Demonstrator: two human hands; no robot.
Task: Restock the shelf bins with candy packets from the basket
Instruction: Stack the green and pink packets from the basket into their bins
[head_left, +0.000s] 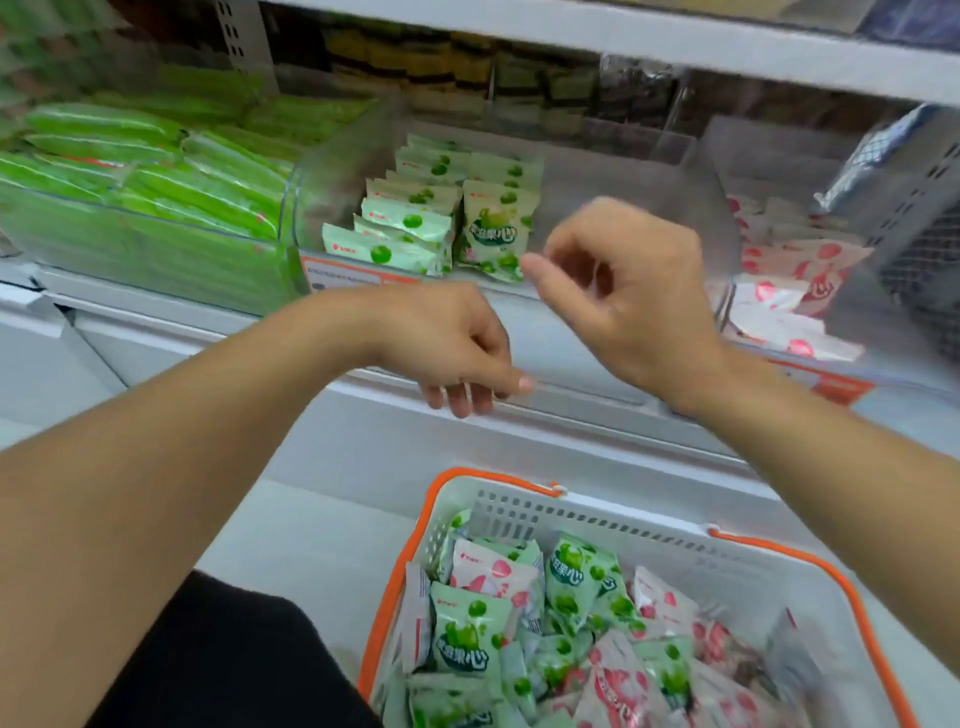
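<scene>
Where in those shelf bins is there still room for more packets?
The middle clear bin is bare right of the green candy packets, behind the right hand. The left bin of green packs looks full. Pink packets cover the right bin's floor.

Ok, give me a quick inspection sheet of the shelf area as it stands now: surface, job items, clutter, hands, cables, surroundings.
Surface: white shelf ledge, bare where visible.
Job's things: basket holds mixed green and pink packets; middle bin part-filled with green packets; right bin holds pink packets.
Clutter: left bin full of green bars.
Hands: left hand and right hand both hold nothing, fingers loosely curled, in front of the middle bin.
Cables: nothing seen.
Surroundings: upper shelf overhead; grey crate at right; blurred stock behind.
</scene>
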